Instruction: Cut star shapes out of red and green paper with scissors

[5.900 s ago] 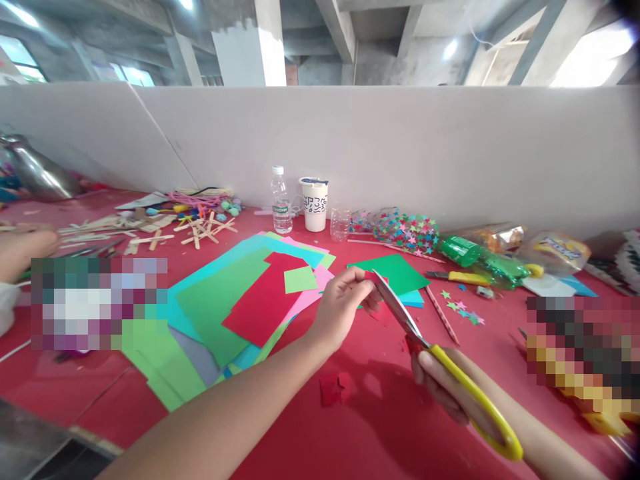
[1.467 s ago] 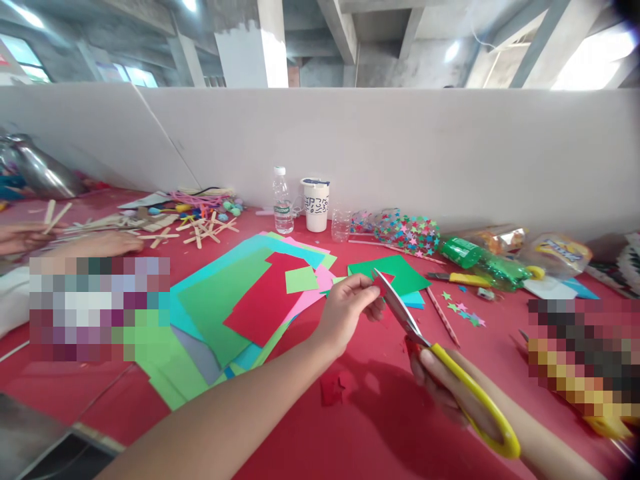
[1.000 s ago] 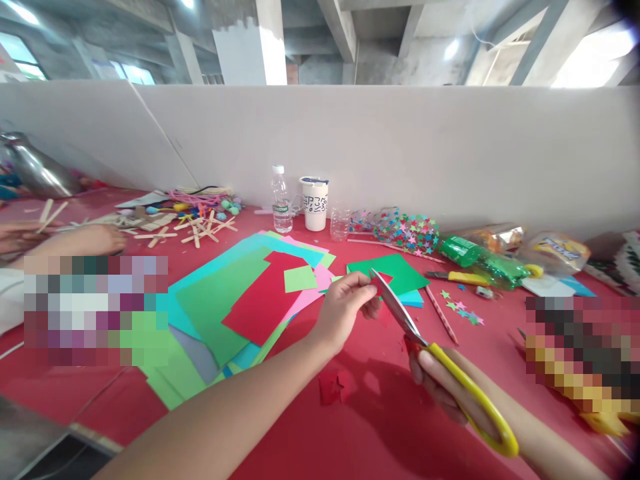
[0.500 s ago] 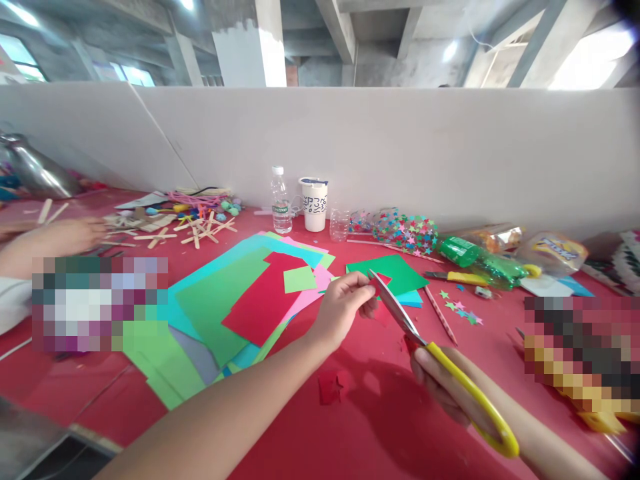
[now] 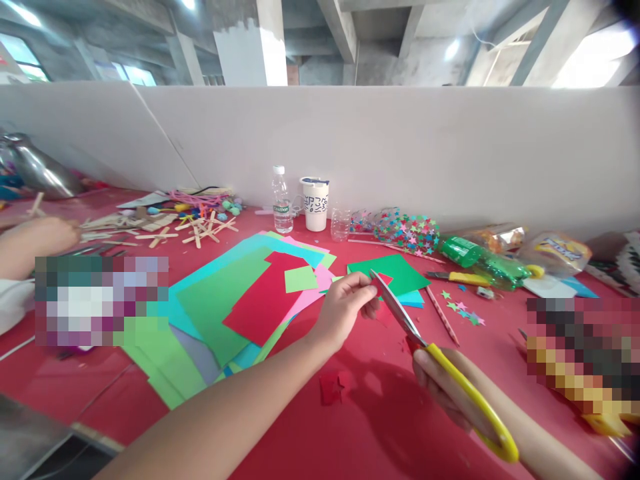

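Note:
Yellow-handled scissors (image 5: 467,393) are gripped in my right hand (image 5: 443,387), their blades pointing up and left. My left hand (image 5: 346,303) is closed in a pinch on a small piece of red paper (image 5: 384,278), right at the blade tips. Whether the blades are biting into the paper is hard to make out. Below my hands, a red scrap with a star-shaped cut (image 5: 334,388) lies on the red table. A green sheet (image 5: 395,272) lies just behind the blades. Left of my left hand are a larger red sheet (image 5: 267,297) and a small light-green square (image 5: 301,279).
A water bottle (image 5: 282,200) and a white cup (image 5: 315,205) stand by the partition. Paper stars (image 5: 457,305), a striped straw (image 5: 443,315), a yellow box cutter (image 5: 463,277) and a green bottle (image 5: 483,259) lie right. Another person's hand (image 5: 47,239) works at left near craft sticks (image 5: 203,230).
My hands and the scissors stay almost in place. At the left, the other person's hand has shifted further left with a stick.

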Available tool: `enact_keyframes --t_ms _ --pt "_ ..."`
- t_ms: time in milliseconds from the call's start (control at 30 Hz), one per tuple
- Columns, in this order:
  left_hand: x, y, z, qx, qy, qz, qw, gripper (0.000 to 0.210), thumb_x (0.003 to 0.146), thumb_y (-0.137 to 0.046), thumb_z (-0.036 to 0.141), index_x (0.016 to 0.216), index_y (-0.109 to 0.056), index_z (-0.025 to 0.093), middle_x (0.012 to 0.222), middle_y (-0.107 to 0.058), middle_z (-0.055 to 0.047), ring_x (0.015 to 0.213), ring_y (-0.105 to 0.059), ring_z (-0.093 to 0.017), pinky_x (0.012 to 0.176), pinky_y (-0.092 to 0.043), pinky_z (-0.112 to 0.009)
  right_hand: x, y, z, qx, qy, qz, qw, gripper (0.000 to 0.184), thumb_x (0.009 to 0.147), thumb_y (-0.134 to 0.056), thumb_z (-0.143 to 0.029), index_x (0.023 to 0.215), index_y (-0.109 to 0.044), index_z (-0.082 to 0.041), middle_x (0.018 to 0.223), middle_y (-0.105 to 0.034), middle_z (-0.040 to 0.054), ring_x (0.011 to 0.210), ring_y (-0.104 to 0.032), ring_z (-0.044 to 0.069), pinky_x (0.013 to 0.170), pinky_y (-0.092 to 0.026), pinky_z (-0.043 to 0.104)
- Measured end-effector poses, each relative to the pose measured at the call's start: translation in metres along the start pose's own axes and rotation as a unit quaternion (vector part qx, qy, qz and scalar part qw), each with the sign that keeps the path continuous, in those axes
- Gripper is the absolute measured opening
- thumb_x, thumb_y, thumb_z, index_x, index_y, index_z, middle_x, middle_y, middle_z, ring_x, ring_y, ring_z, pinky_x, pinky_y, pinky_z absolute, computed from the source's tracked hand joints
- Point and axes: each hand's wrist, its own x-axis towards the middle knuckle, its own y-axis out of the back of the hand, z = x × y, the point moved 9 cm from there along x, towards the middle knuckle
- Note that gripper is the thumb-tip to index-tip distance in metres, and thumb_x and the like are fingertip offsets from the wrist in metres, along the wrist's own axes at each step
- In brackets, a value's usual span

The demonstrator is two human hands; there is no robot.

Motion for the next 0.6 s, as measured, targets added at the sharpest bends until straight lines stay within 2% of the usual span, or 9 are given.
enact_keyframes --t_ms 133,433,600 --pt "0.000 -0.001 0.000 -0.001 0.000 -0.004 1.000 0.015 0.077 -0.057 0.028 0.067 -0.056 0.017 0.057 -0.059 0.001 0.051 -0.053 -0.010 0.054 -0.044 -0.023 0.000 0.002 -0.004 -0.005 0.022 0.013 1.000 0.058 0.074 -0.043 -0.078 0.063 -0.044 -0.021 0.039 -0.029 -0.0121 0.030 -0.024 0.004 0.035 -0.016 0.020" --pt "0.000 0.001 0.002 -0.012 0.003 0.007 1.000 0.015 0.076 -0.060 0.028 0.068 -0.056 0.017 0.056 -0.060 0.001 0.050 -0.054 -0.011 0.054 -0.044 -0.024 -0.001 0.008 -0.006 -0.028 0.002 0.037 0.999 0.053 0.075 -0.047 -0.072 0.060 -0.044 -0.021 0.038 -0.031 -0.0106 0.029 -0.025 0.004 0.034 -0.016 0.018" --pt "0.003 0.010 0.001 -0.043 0.008 0.042 0.998 0.012 0.074 -0.063 0.027 0.070 -0.057 0.017 0.058 -0.061 0.001 0.052 -0.057 -0.011 0.055 -0.044 -0.024 -0.005 0.011 -0.011 -0.040 0.005 0.059 0.997 0.051 0.078 -0.047 -0.069 0.060 -0.043 -0.021 0.039 -0.030 -0.0109 0.031 -0.025 0.004 0.036 -0.018 0.018"
